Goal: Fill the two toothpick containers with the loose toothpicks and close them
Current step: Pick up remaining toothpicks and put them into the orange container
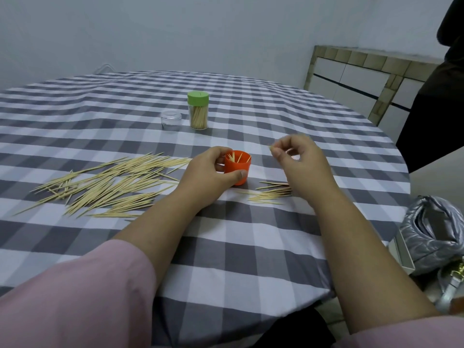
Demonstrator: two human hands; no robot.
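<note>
Two pink sleeves [75, 292] are seen nearest the camera, with both forearms laid over the checked tablecloth [226, 247]; two hands are counted; the left hand [206, 169] is curled round the orange cup [238, 169], fingers on its far left side and thumb pressed on its near wall; the cup stands upright and uncapped, and about five toothpicks are seen leaning inside it.

The right hand [298, 159] is held to the right of the orange cup, apart from it and raised a little above the cloth; a single toothpick [271, 147] is pinched between thumb and forefinger, its tip pointed toward the cup's mouth, the other fingers being curled.

Two heaps of loose toothpicks are counted; the large heap [105, 183] is spread to the left of the orange cup; the small heap [271, 193] lies just to the cup's near right, partly under the right wrist.

Beyond the orange cup two further items are found: a clear container with a green lid [198, 110], closed and packed with upright toothpicks; just to its left, a clear plastic piece [171, 120], nothing visible inside.

A silver quilted bag [431, 229] is seen off the table's edge, far right of the cup.
</note>
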